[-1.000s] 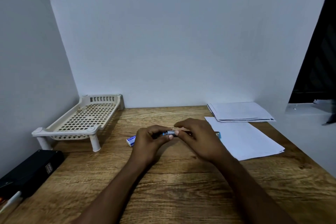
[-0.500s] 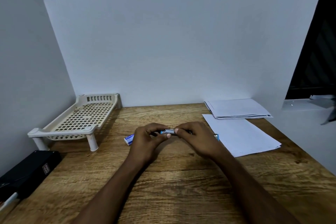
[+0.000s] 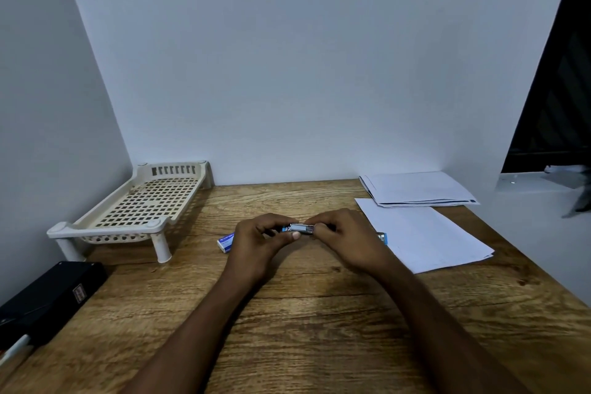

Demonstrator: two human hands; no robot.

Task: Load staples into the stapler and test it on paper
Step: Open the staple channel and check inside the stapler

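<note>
On the wooden table [image 3: 319, 323], my left hand [image 3: 256, 243] and my right hand [image 3: 348, 240] meet fingertip to fingertip. Between them they pinch a small blue and silver stapler [image 3: 299, 229], held just above the tabletop. Most of it is hidden by my fingers. A blue end [image 3: 382, 237] shows past my right hand at the paper's edge; I cannot tell whether it belongs to the same piece. A small blue and white staple box [image 3: 225, 242] lies on the table just left of my left hand. Loose white paper [image 3: 428, 237] lies to the right.
A cream plastic rack on legs [image 3: 134, 205] stands at the back left. A black box [image 3: 48, 297] lies at the front left edge with a pen tip [image 3: 14, 350] beside it. A second paper stack [image 3: 415, 189] sits at the back right. Walls close the back and left.
Both hands stay in the same spot on the stapler; my right fingers have curled in a little closer to it. The view has shifted slightly.
</note>
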